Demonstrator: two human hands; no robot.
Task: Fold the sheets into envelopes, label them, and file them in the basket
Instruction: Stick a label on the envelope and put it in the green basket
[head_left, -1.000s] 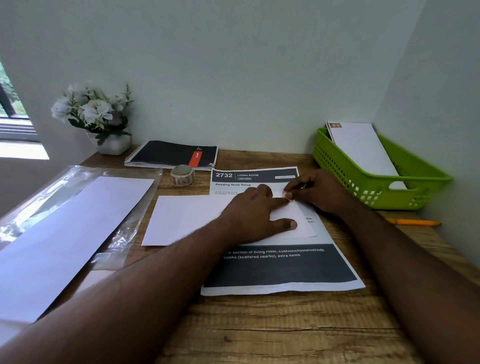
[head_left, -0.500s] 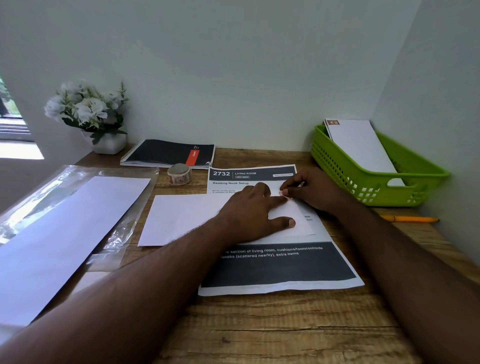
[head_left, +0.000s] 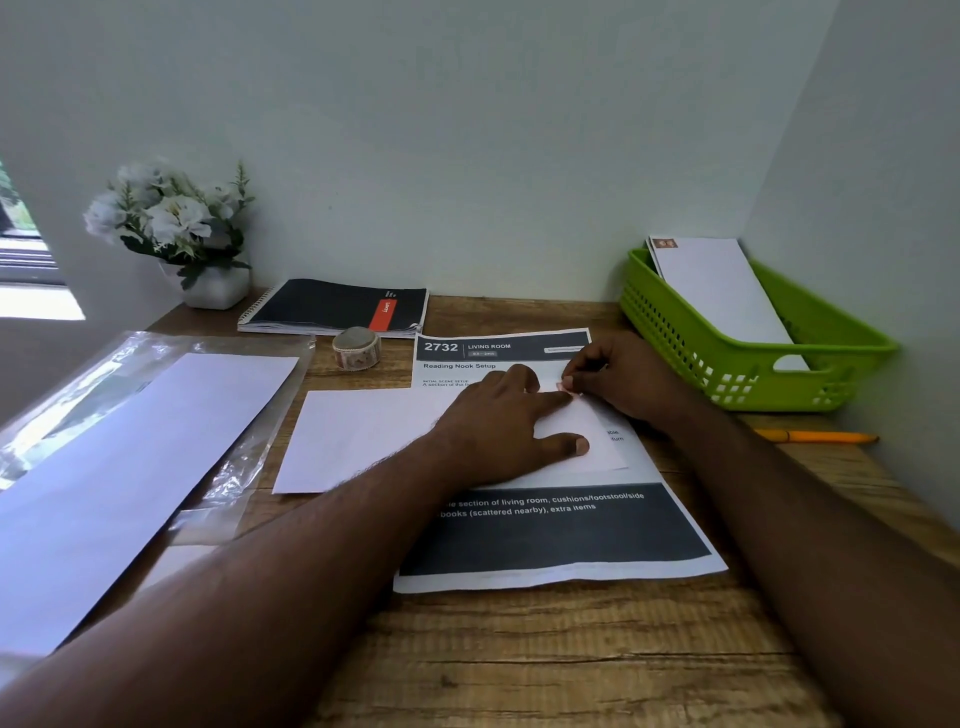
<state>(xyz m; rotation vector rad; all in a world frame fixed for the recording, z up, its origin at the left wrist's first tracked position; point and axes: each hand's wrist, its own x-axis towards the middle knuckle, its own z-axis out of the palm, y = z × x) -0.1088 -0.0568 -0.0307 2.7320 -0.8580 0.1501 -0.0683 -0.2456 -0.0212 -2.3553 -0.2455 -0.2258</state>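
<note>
Paper folded into a white envelope (head_left: 363, 436) is lying at the middle of the wooden tabletop (head_left: 545, 660), overlapping a printed sheet (head_left: 561, 535). The left hand (head_left: 504, 421) is pressing it flat, fingers straight. The right hand (head_left: 623, 379) is pinching a small pink label (head_left: 562, 386) at the envelope's far right corner. At two o'clock a green basket (head_left: 831, 358) is holding another labelled envelope (head_left: 722, 291); a tape roll (head_left: 356, 348) is sitting at eleven o'clock.
</note>
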